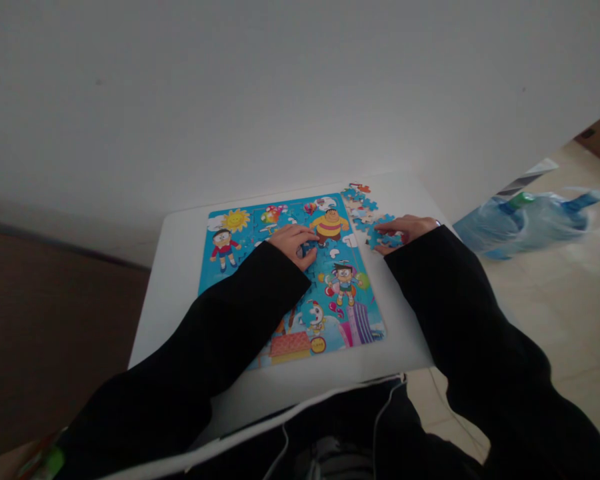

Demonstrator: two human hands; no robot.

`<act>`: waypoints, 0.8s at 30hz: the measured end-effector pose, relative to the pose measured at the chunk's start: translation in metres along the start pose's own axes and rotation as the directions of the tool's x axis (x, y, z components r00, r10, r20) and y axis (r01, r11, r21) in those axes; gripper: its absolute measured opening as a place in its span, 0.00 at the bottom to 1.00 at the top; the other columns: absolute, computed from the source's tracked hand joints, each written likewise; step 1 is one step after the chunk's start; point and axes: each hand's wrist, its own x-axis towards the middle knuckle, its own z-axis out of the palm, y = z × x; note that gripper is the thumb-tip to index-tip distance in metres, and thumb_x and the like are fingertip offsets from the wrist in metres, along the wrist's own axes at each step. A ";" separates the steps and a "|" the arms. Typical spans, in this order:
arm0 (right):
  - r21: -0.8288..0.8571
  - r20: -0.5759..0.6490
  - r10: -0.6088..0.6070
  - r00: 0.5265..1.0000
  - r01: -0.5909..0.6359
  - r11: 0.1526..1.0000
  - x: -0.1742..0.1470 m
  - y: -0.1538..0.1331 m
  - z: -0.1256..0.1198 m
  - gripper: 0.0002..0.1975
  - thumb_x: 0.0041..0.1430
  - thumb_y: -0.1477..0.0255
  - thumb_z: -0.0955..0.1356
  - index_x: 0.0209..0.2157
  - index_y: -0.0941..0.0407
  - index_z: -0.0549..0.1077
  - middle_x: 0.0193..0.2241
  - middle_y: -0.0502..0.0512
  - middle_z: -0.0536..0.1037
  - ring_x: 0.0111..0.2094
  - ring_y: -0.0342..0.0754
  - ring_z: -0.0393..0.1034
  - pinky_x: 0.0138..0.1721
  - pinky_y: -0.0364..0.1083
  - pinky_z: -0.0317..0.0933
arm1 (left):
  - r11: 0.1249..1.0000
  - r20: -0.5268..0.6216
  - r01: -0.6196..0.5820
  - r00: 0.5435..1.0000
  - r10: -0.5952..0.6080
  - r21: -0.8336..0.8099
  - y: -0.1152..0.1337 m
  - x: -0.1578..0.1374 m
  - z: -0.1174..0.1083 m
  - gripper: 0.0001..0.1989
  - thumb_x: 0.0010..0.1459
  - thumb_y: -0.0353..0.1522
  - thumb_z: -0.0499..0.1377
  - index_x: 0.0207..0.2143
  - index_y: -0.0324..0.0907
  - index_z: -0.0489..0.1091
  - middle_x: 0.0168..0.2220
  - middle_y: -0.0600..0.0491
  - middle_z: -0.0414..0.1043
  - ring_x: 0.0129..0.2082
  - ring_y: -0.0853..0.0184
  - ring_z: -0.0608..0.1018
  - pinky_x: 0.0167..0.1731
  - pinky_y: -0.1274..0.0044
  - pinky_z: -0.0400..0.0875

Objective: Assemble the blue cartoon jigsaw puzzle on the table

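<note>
White table (173, 267) beside pale wall (300, 100), bottles (545, 223) on tiled floor (545, 307), left hand (296, 240) over puzzle (350, 250), right hand (411, 229) at loose pieces (364, 208), both grips unclear

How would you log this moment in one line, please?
left hand: over jigsaw board; right hand: at loose jigsaw pieces; jigsaw board: on white table

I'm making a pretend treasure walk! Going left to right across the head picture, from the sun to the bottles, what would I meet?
Printed sun → left hand → orange loose piece → right hand → bottles.
</note>
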 end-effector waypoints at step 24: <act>0.109 0.119 -0.260 0.958 0.248 0.963 0.106 -0.012 0.064 0.12 0.51 0.69 0.66 0.39 0.50 0.76 0.39 0.49 0.78 0.41 0.47 0.71 0.40 0.46 0.64 | 0.998 -0.008 0.048 0.999 -0.048 0.042 0.008 -0.003 0.003 0.14 0.46 0.32 0.57 0.38 0.41 0.73 0.39 0.51 0.73 0.39 0.62 0.73 0.43 0.70 0.68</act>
